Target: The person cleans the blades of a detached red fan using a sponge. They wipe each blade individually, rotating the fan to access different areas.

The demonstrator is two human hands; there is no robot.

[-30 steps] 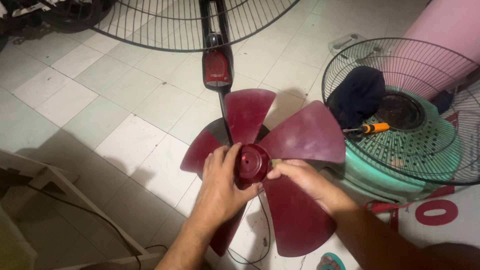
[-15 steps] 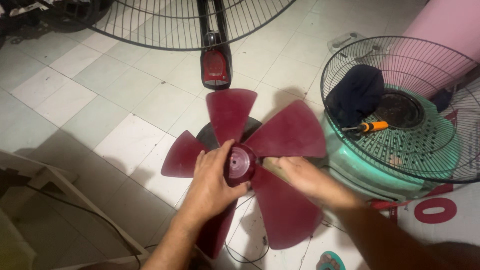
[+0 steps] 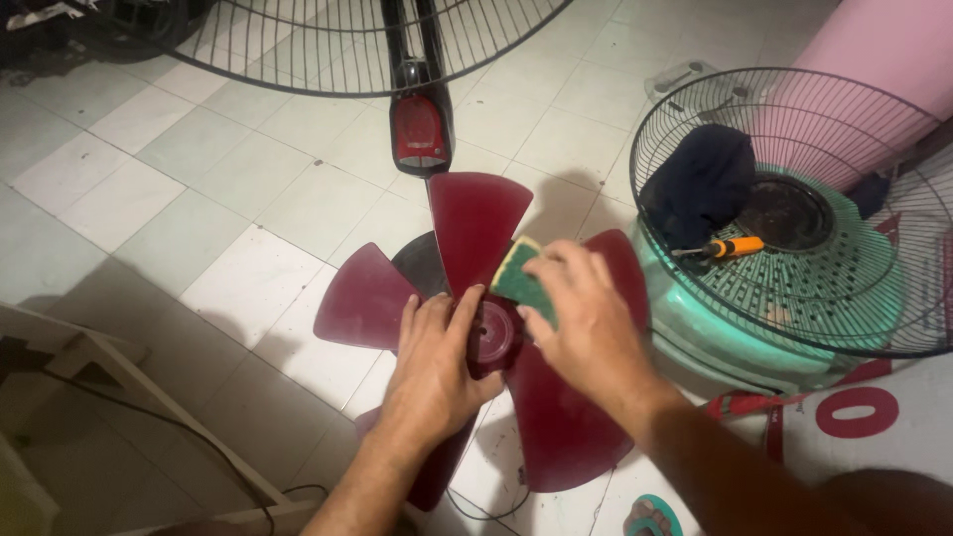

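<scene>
**Scrubbing the fan blade, hub held fast**

Plainly, I was in the wiping step. My left hand (image 3: 434,369) was wrapped around the hub of the dark red fan blade (image 3: 474,226), fingers curled over its near edge and closed on it, holding the whole piece steady above the tiled floor (image 3: 248,179). My right hand (image 3: 586,313) pinched a green scouring sponge (image 3: 520,275) between thumb and fingers, its flat side pressed where the right-hand vane met the hub, just beside my left fingertips. The sponge sat under my fingers, mostly covered, only its upper corner showing. I judged the next move called for a firm stroke outward along the vane while the left hand resisted the push. Off to the right lay a wire fan guard (image 3: 794,199) on a green base, with an orange-handled screwdriver (image 3: 730,248) resting inside it.
</scene>
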